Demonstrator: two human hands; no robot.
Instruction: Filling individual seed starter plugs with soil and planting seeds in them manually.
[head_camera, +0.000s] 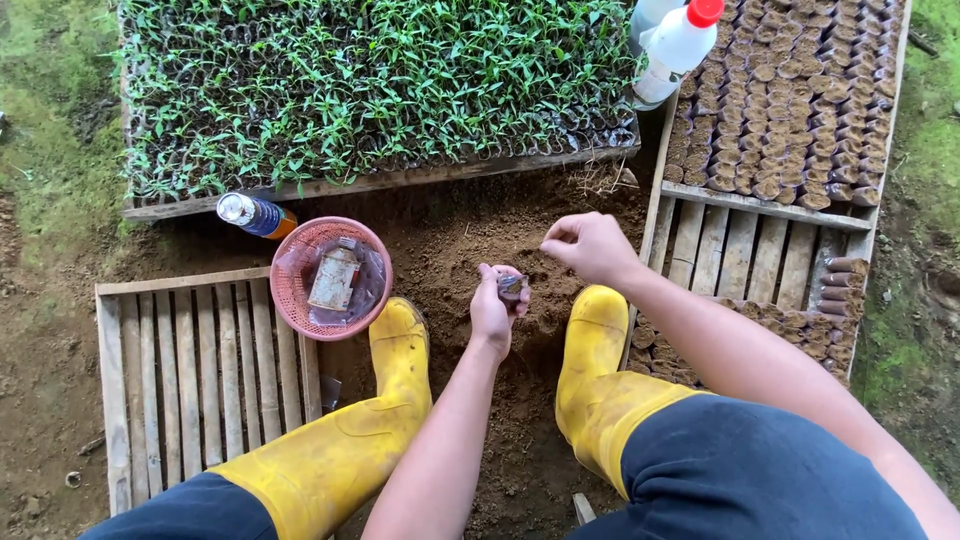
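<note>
So we're crouched over a heap of loose brown soil (480, 240) between our two yellow boots (400, 370), and the thing that matters is the small dark nursery bag (512, 288) in our left hand (493, 312). The left fingers are wrapped snug around it, holding it roughly upright with its open mouth facing up and a little toward the right hand. Its long axis runs more or less vertical, as far as we can judge from straight above.

Our right hand (590, 247) hovers just up and to the right of the bag, near it but not touching. Its fingers are pinched narrow, tips bunched together; whether there's a pinch of soil in there we honestly can't tell. So the bag lies down and to the left of those fingertips, and the left hand is the one on it.

Hard to make out: most of the bag is buried in the left fist, only the rim and a bit of soil-coloured top show, so how full it is stays unclear. The pink basket (331, 277) by the left boot holds a plastic-wrapped bottle, contents blurry. Beyond it sit the seedling tray (370, 90) and the crate of filled bags (790, 90), cut off at the frame edge.
</note>
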